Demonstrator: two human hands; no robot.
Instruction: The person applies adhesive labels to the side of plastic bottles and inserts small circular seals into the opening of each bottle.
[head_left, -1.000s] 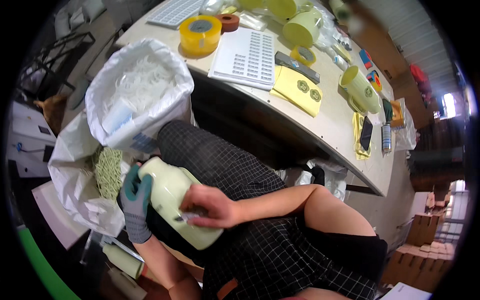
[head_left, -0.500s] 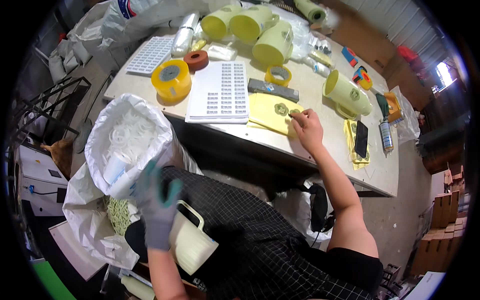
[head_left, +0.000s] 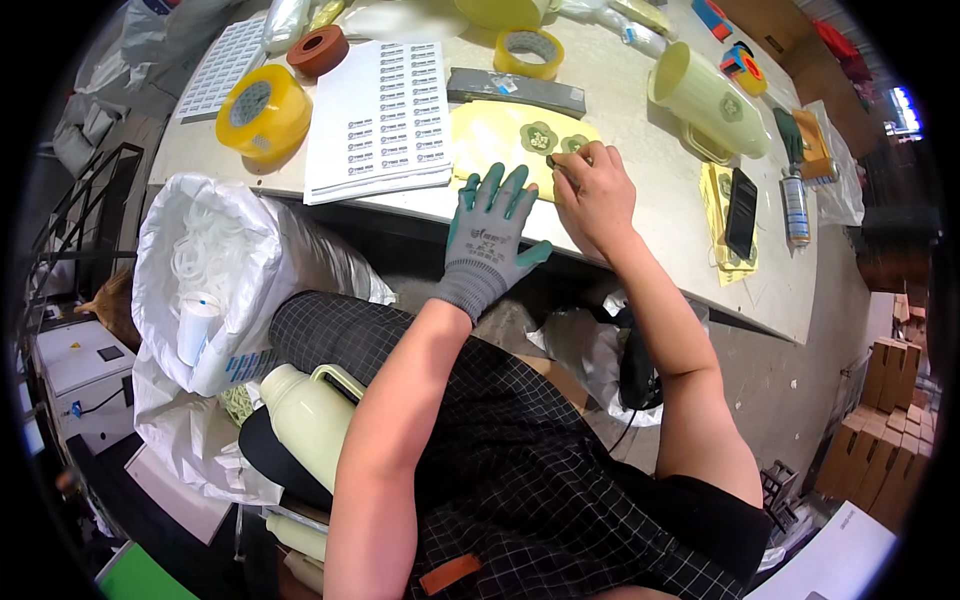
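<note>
My right hand (head_left: 597, 198), bare, is at the front of a yellow sticker sheet (head_left: 485, 135) on the table. Its thumb and index finger pinch at the sheet's right part, beside two dark green flower-shaped stickers (head_left: 538, 139). A small dark bit shows at the fingertips, too small to name. My left hand (head_left: 488, 232) wears a grey glove with green fingertips. Palm down, its fingers are spread, and their tips reach the sheet's front edge. Beside my left forearm, a pale green jug (head_left: 303, 415) with a handle lies tilted against my lap.
White label sheets (head_left: 345, 150), a yellow tape roll (head_left: 262, 115) and a grey bar (head_left: 515, 90) lie around the yellow sheet. Further right are a pale green jug body (head_left: 705, 100), a phone (head_left: 740, 212) and a spray can (head_left: 796, 210). A white sack (head_left: 285, 240) of clear rings stands left.
My left hand has moved from beside the sack, up and right to the yellow sheet. My right hand still pinches there. The head view has shifted, and the lap jug now shows at another angle.
</note>
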